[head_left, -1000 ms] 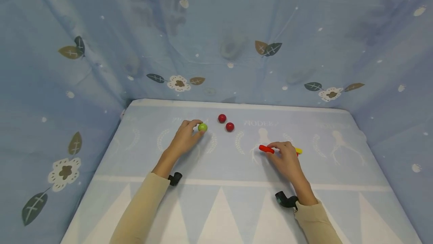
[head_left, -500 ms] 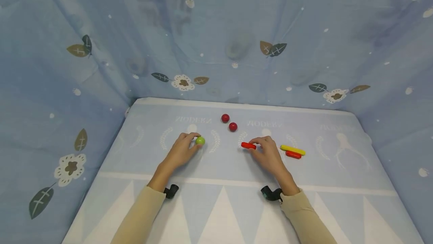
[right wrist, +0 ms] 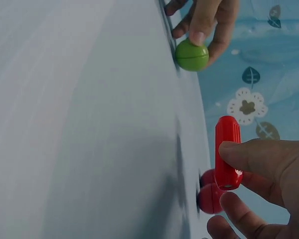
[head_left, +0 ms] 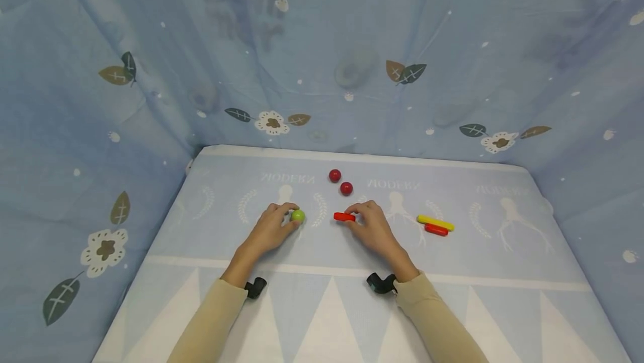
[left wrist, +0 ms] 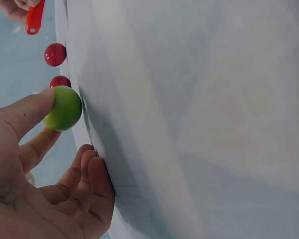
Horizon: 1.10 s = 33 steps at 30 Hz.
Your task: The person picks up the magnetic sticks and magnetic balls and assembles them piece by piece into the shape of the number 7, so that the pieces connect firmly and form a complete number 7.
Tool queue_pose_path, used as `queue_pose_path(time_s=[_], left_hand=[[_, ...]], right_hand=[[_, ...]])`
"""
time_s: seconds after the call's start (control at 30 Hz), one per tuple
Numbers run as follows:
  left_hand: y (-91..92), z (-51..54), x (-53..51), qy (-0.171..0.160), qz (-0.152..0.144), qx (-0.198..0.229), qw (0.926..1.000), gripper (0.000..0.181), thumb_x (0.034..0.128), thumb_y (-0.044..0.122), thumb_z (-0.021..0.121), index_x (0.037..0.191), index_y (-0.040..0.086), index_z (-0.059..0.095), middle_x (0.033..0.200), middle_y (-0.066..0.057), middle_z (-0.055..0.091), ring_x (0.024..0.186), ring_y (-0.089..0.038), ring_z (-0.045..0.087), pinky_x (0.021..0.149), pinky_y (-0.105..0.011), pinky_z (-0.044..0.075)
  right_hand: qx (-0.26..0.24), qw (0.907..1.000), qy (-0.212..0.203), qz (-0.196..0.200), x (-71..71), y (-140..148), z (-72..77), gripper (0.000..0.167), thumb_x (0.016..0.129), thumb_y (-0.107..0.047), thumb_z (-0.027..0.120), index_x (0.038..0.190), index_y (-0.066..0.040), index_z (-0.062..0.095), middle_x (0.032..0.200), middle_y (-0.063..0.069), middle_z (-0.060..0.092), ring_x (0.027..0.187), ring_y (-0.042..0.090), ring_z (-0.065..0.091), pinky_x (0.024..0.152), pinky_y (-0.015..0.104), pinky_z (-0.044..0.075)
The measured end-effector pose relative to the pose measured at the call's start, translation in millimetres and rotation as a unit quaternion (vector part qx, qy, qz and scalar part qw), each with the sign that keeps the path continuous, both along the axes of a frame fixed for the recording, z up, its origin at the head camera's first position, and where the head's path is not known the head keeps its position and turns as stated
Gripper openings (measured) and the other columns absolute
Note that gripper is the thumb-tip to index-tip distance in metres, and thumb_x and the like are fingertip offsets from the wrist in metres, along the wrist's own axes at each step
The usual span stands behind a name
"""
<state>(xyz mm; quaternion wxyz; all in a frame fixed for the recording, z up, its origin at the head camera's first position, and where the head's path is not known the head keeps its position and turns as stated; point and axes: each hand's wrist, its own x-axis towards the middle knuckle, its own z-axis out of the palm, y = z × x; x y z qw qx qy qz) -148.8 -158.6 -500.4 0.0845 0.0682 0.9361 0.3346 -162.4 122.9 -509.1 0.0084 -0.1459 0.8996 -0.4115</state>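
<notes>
My left hand [head_left: 270, 227] pinches a small glossy green ball [head_left: 298, 216] between thumb and finger, low over the cloth; whether the ball touches it I cannot tell. In the left wrist view the other fingers of that hand curl loosely below the ball. To its right, my right hand [head_left: 373, 227] holds a short red stick [right wrist: 227, 167] by thumb and fingers. Ribs run along the stick, and a small hole shows near one end in the left wrist view. A short gap separates stick and ball in the head view.
Two dark red balls, one farther back [head_left: 335, 175] and one nearer [head_left: 346, 188], lie behind the hands. A yellow stick [head_left: 435, 223] and another red stick [head_left: 436, 230] lie side by side at right. Patterned blue cloth [head_left: 322, 72] hangs around the table.
My right hand has carried the red stick leftward, toward the green ball, uncovering the yellow and red sticks. My left hand has drawn the green ball nearer to me, mostly in the first half second.
</notes>
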Motion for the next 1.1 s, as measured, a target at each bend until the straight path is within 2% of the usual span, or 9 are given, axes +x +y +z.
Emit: queue_pose_path(time_s=[0.4, 0.77, 1.1], left_hand=[[1.9, -3.1, 1.4, 0.0, 0.005, -0.002, 1.0, 0.039, 0.0976, 0.03, 0.068, 0.134, 0.017, 0.06, 0.127, -0.018, 0.053, 0.114, -0.035, 0.052, 0.092, -0.052, 0.043], [3.0, 0.2, 1.4, -0.01, 0.005, -0.01, 0.9999, 0.04, 0.098, 0.03, 0.067, 0.135, 0.018, 0.06, 0.123, -0.017, 0.052, 0.108, -0.033, 0.052, 0.088, -0.05, 0.044], [1.8, -0.9, 0.7, -0.009, 0.003, -0.014, 0.9999, 0.039, 0.0976, 0.029, 0.068, 0.134, 0.019, 0.061, 0.126, -0.019, 0.052, 0.111, -0.035, 0.053, 0.09, -0.052, 0.045]], right_hand=[[0.002, 0.9997, -0.009, 0.022, -8.0, -24, -7.8, 0.019, 0.086, -0.008, 0.079, 0.104, -0.013, 0.074, 0.097, 0.009, 0.056, 0.091, 0.023, 0.049, 0.078, 0.037, 0.043], [0.019, 0.9984, 0.002, 0.053, -13.2, -49, -10.7, 0.019, 0.086, -0.011, 0.08, 0.105, -0.011, 0.074, 0.095, 0.004, 0.058, 0.087, 0.021, 0.05, 0.075, 0.035, 0.043], [0.037, 0.9976, -0.01, 0.058, -13.4, -59, -7.9, 0.019, 0.088, -0.013, 0.079, 0.106, -0.014, 0.073, 0.097, 0.004, 0.056, 0.089, 0.02, 0.05, 0.077, 0.035, 0.045]])
